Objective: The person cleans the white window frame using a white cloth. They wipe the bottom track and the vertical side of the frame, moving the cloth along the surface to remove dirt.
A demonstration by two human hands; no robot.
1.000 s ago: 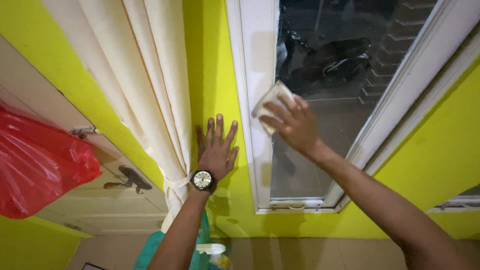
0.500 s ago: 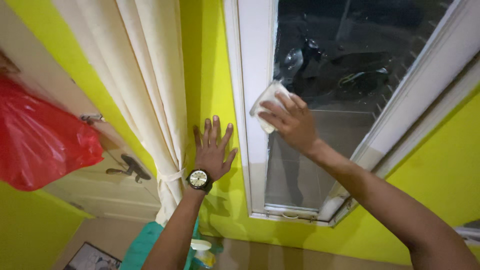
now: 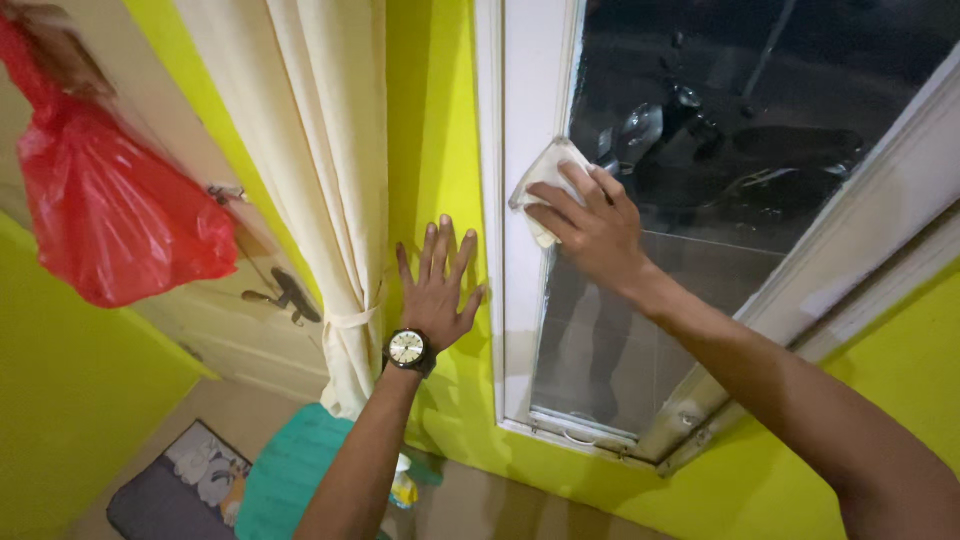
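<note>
My right hand [image 3: 590,225] presses a folded white cloth [image 3: 540,175] against the left edge of a window pane [image 3: 720,130], where the glass meets the white window frame [image 3: 525,90]. My left hand [image 3: 438,285], with a wristwatch [image 3: 408,348] on the wrist, lies flat with fingers spread on the yellow-green wall [image 3: 430,120] just left of the frame. It holds nothing. The dark glass shows a parked scooter outside.
A cream curtain [image 3: 310,160], tied low, hangs left of my left hand. A red plastic bag [image 3: 110,215] hangs on a cream door with a handle [image 3: 285,298]. Below are a teal object [image 3: 285,475], a small bottle [image 3: 403,488] and a dark floor mat [image 3: 175,490].
The view has shifted so the window sits further right. My right hand with the cloth has slid slightly up the pane's left edge. My left hand stays flat on the wall.
</note>
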